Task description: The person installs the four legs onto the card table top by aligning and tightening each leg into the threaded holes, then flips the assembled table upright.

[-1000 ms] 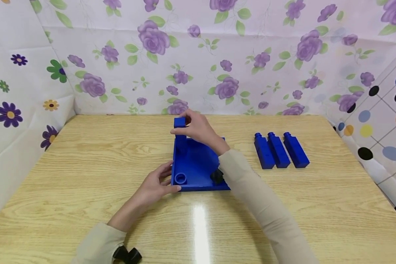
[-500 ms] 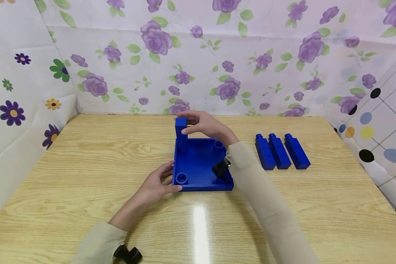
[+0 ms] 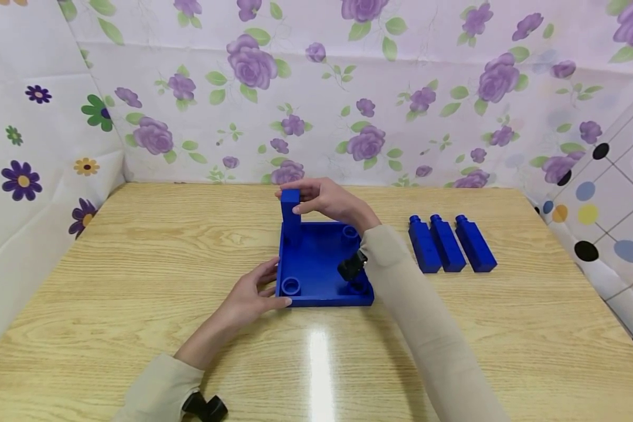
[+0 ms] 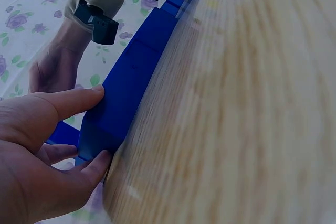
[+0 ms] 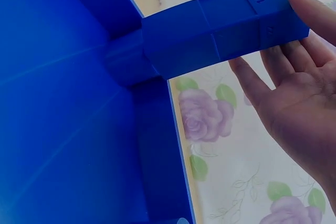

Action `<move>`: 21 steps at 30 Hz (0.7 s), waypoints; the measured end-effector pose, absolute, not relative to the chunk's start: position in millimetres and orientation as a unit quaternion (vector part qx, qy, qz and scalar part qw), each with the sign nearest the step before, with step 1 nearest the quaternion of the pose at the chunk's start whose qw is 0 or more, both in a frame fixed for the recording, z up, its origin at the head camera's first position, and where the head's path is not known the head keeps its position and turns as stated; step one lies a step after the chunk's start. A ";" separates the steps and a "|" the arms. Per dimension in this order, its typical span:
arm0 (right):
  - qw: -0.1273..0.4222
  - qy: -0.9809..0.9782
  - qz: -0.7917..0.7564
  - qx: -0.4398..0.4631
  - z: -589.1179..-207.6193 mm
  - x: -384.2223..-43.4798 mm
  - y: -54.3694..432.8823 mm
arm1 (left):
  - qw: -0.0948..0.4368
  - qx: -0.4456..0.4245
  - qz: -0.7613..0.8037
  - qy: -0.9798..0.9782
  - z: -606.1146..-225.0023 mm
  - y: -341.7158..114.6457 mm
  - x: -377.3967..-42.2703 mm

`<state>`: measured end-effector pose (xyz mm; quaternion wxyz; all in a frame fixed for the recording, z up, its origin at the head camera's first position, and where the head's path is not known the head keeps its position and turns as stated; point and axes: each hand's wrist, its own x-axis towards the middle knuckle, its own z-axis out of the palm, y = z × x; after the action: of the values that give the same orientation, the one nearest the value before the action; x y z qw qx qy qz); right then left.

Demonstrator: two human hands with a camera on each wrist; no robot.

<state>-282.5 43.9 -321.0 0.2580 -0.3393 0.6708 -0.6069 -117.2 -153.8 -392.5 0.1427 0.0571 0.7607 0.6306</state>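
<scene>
A blue square table leg (image 3: 291,212) stands upright in the far left corner of a blue, rimmed tabletop (image 3: 319,264) lying underside up. My right hand (image 3: 333,200) holds its upper end, thumb on one face and fingers on the opposite side. In the right wrist view, the leg (image 5: 210,24) meets a round socket (image 5: 128,59) in the corner. My left hand (image 3: 247,296) grips the near left corner, thumb on the front wall and fingers along the left side. Round sockets show at the near left (image 3: 291,286) and far right (image 3: 350,233); the near right one is partly hidden.
To the right, three more blue legs (image 3: 424,245) lie on the wooden table (image 3: 190,234), threaded ends pointing away. Flowered cloth (image 3: 316,105) hangs behind the table. A black wrist camera (image 3: 352,266) hangs from the right sleeve over the tabletop.
My right thumb has shifted from across the leg's front to its right side, and the wrist has moved right. The leg stays upright. My left hand keeps its place.
</scene>
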 end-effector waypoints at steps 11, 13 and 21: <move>0.203 0.753 -0.538 -0.318 -320.8 -279.8 43.3 | 0.142 0.063 0.627 0.764 -393.8 -152.4 -117.9; 0.186 0.772 -0.520 -0.313 -320.6 -278.8 42.0 | 0.142 0.059 0.624 0.766 -394.3 -152.3 -117.9; 0.134 0.790 -0.523 -0.290 -323.6 -270.1 37.7 | 0.142 0.054 0.621 0.769 -394.4 -152.6 -117.1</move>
<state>-270.1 37.7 -323.6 0.1341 -0.2900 0.7899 -0.5235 -117.1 -152.6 -394.4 0.1416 0.0538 0.7687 0.6214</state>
